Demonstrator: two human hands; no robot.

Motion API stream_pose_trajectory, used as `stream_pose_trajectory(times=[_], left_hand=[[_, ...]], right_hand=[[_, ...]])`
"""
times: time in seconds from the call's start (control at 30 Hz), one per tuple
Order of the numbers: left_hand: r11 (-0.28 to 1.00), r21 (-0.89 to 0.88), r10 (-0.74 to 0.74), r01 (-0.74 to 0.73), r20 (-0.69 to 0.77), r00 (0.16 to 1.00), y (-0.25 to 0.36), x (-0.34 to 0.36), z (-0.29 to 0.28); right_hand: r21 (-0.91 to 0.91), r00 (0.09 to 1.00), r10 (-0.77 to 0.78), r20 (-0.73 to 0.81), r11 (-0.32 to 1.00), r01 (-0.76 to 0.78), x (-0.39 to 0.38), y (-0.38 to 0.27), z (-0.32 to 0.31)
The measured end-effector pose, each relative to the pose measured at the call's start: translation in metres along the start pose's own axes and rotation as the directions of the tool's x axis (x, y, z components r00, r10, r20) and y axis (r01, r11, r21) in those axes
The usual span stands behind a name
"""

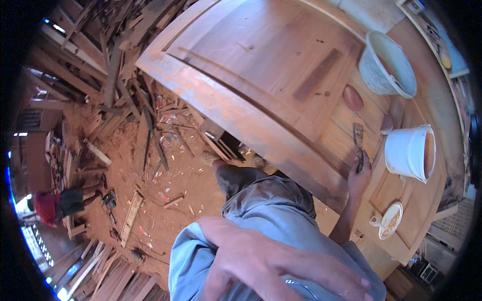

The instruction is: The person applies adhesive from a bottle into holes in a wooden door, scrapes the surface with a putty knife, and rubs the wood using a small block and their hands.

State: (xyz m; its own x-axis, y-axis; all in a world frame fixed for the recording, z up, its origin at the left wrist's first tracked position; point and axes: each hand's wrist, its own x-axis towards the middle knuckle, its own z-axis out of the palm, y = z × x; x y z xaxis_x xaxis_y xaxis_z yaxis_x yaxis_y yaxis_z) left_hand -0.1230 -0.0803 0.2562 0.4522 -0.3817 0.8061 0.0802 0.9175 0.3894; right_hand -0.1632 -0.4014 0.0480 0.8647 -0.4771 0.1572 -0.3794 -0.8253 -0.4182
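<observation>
My right hand (359, 171) is closed around the dark handle of a putty knife (358, 134). Its blade lies over a panelled wooden door (271, 65), near the door's right end. Close to the camera, my left hand (256, 258) hangs in front of my blue shirt with its fingers spread and nothing in them. Beyond the putty knife, a reddish oval piece (353, 98) rests on the wood, and a smaller dark piece (386, 124) sits beside the white bucket (409, 153).
A pale grey-blue bucket (376, 70) stands farther back on the right. Nearer lies a white lid (385, 232) with yellowish paste. Scrap wood (130, 90) litters the reddish dirt floor (160, 200) at left. A person in a red top (47, 207) is in the left background.
</observation>
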Motion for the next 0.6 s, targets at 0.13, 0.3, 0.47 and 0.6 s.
stream_pose_trajectory(times=[0.13,0.3,0.47,0.6], left_hand=[[0.954,-0.259,0.137,-0.150,-0.070,0.988,-0.024,0.000,0.020],[0.862,-0.222,0.352,-0.456,-0.386,0.853,-0.066,-0.014,0.066],[0.719,0.530,0.628,-0.449,-0.219,0.747,-0.088,-0.010,0.054],[0.674,0.662,0.540,-0.329,-0.137,0.830,-0.071,-0.020,0.031]], right_hand=[[0.031,0.995,0.022,-0.093,0.999,-0.019,-0.006,-0.003,0.020],[-0.082,0.991,-0.005,-0.137,0.997,-0.007,-0.001,0.022,0.035],[-0.092,0.981,-0.090,-0.174,0.993,0.075,-0.002,0.009,0.031],[-0.087,0.987,-0.036,-0.160,0.996,0.023,-0.005,0.001,0.023]])
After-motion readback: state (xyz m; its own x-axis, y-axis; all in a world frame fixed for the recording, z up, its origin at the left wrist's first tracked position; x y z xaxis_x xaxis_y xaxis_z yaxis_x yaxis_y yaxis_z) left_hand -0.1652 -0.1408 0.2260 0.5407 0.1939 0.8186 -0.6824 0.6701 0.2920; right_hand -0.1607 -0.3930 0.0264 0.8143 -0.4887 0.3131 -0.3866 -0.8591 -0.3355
